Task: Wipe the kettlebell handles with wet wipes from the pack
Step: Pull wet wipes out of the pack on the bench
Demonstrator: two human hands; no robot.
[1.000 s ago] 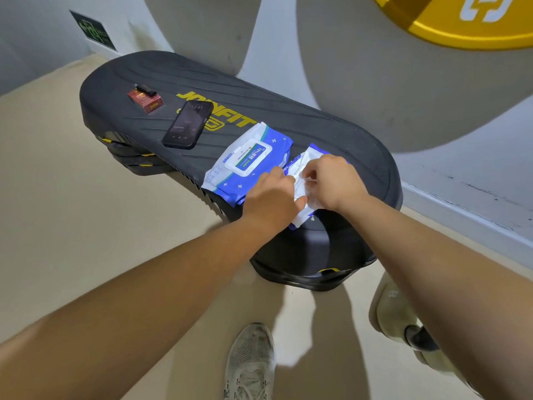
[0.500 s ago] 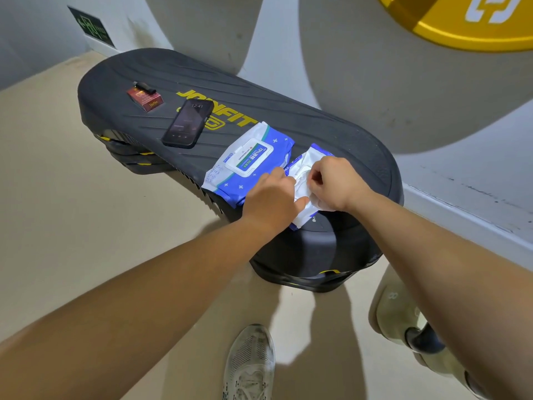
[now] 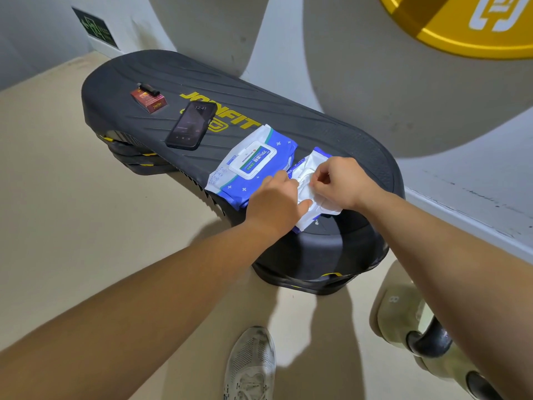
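Black ribbed plastic is forming the long step platform that is carrying most of the things. At its right end, against the near edge, an opened pack of wet wipes is lying with a white wipe bunching up out of its top. The right hand is pinching that wipe between thumb and forefinger, its other fingers curling in. The left hand is pressing down on the near part of the same pack, thumb lying across it; its fingers are hiding behind the knuckles, so I cannot tell whether they are gripping. A second pack, lid closed, is lying just beside it towards the middle. Further left a phone is lying face up, and near the left end a red box is sitting with a small black object on top. Down on the floor, off the platform's right end, a pale kettlebell is standing, its black handle untouched. A grey shoe is standing below the near edge
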